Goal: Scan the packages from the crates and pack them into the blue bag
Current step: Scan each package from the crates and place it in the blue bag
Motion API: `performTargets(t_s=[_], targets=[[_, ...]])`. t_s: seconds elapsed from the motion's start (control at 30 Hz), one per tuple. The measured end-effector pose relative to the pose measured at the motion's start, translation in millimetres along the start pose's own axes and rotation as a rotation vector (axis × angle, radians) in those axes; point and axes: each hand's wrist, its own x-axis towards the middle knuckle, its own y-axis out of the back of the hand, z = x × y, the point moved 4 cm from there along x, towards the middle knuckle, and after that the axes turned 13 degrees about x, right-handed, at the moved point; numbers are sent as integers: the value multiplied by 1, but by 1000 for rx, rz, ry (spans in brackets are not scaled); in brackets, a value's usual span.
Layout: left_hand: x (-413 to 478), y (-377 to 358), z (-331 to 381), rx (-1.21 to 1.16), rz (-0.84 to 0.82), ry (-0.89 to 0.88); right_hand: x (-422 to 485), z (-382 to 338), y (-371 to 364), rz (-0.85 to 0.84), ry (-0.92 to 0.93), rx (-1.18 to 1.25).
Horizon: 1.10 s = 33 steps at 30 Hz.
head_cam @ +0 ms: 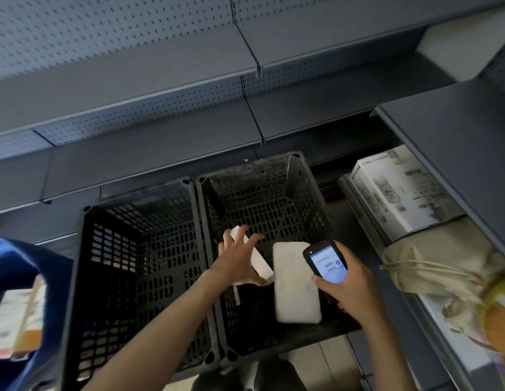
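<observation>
Two black slotted crates stand side by side on the floor, the left crate (127, 249) and the right crate (274, 193). Inside the right crate my left hand (237, 258) grips a slim white box (259, 263) by its long edges, tilted. Beside it lies a white padded package (295, 294) on the crate's bottom. My right hand (347, 286) holds a black handheld scanner (326, 261) with its screen lit, over the right crate's near right corner. The blue bag (20, 266) stands open at the far left with packages (17, 314) inside.
Grey metal shelving (161, 80) with perforated backs rises behind the crates. On the right, a lower shelf holds a white printed box (398, 190) and a beige drawstring bag (432, 266). A shelf edge (443, 153) juts out above them.
</observation>
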Motion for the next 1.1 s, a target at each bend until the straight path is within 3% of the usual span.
performTargets(t_s=[0.13, 0.23, 0.37, 0.6, 0.83, 1.0, 1.1], targets=[[-23, 26, 3, -35, 126, -209, 4, -11, 9, 37, 22, 6], [-32, 27, 8, -105, 130, -341, 1, -13, 13, 79, 32, 10], [-29, 8, 21, -203, 79, -349, -7, -8, 17, 91, 21, 34], [-15, -34, 41, -130, 25, -366, -22, 13, 22, 121, -53, 54], [11, -32, 63, 21, 162, -388, -36, 25, 24, 136, -93, 59], [29, -25, 57, -13, 275, -485, -44, 36, 33, 157, -140, 70], [32, -25, 51, -47, 211, -570, -48, 41, 38, 164, -156, 74]])
